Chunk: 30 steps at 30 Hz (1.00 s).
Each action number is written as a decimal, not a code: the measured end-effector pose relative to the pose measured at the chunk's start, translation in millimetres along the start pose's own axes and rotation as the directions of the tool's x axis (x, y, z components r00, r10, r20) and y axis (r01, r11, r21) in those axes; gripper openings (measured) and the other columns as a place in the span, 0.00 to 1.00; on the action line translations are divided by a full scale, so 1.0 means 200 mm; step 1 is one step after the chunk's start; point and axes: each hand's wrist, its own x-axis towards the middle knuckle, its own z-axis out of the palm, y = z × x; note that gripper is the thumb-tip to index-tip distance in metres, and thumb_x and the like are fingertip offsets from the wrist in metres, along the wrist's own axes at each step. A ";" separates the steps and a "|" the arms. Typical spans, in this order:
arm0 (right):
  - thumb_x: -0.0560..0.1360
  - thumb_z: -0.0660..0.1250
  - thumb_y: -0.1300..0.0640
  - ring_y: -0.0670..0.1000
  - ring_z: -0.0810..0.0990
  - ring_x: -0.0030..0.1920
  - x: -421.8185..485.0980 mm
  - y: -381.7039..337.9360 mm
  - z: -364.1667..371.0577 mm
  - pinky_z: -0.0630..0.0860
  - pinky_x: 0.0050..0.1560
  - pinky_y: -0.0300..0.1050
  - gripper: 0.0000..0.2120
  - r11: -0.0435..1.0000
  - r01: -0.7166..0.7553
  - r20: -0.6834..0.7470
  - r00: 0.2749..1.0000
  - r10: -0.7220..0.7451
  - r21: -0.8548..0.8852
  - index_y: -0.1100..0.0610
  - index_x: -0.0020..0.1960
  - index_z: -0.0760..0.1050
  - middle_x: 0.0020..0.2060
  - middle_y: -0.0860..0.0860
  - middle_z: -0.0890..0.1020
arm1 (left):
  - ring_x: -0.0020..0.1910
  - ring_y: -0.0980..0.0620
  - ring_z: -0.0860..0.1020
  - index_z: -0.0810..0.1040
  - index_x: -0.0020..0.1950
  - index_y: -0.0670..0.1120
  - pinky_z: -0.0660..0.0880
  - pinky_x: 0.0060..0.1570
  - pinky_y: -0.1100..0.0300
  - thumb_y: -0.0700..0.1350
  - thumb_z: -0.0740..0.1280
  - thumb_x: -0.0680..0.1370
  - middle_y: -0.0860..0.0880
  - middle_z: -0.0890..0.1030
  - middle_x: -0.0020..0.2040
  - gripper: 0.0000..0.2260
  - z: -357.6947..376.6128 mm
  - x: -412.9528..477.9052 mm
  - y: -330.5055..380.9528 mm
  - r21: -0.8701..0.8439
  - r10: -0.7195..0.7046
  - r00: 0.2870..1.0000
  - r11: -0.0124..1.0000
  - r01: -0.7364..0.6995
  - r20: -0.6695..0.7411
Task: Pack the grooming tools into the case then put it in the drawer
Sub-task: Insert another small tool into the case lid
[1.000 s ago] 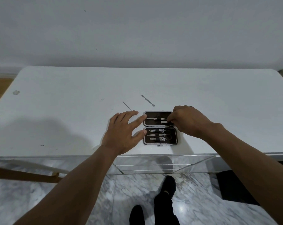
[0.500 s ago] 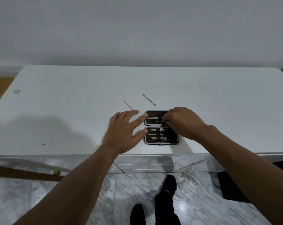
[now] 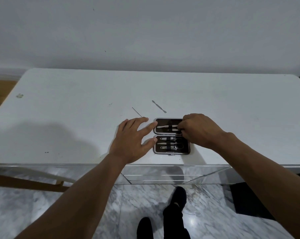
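Left hand [image 3: 131,144] stays splayed against the case [image 3: 171,136]; right hand [image 3: 199,130] has pinched the tweezers [image 3: 166,126] deeper under their strap; 2 tools remain above.

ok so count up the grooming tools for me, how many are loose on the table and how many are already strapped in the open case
Loose on the table: 2, a thin probe and a flat-ended pusher.
In the case's far half: 2.
In the case's near half: 3.
Total: 7 tools.
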 end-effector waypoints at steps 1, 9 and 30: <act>0.74 0.59 0.60 0.58 0.79 0.49 0.00 0.00 0.00 0.75 0.47 0.48 0.12 1.000 0.007 0.001 1.000 -0.007 -0.006 0.57 0.50 0.80 0.48 0.55 0.81 | 0.70 0.52 0.67 0.68 0.73 0.60 0.62 0.70 0.45 0.64 0.55 0.79 0.53 0.71 0.71 0.24 0.00 0.00 0.00 -0.002 0.000 1.000 1.000 0.000 -0.001; 0.75 0.58 0.61 0.58 0.79 0.46 -0.01 0.00 0.03 0.72 0.46 0.47 0.10 1.000 -0.012 -0.041 0.999 0.013 0.020 0.60 0.47 0.79 0.46 0.56 0.80 | 0.70 0.51 0.67 0.67 0.74 0.60 0.62 0.71 0.46 0.64 0.55 0.79 0.53 0.72 0.71 0.24 -0.01 0.00 0.00 -0.001 -0.001 1.000 1.000 0.001 -0.002; 0.76 0.61 0.62 0.57 0.79 0.49 0.01 -0.03 0.08 0.76 0.49 0.51 0.10 0.987 0.030 -0.105 0.994 -0.013 0.159 0.58 0.50 0.81 0.47 0.54 0.81 | 0.70 0.52 0.67 0.68 0.73 0.60 0.61 0.70 0.46 0.64 0.55 0.79 0.53 0.72 0.70 0.24 -0.01 0.00 0.00 -0.005 -0.004 1.000 1.000 0.004 -0.005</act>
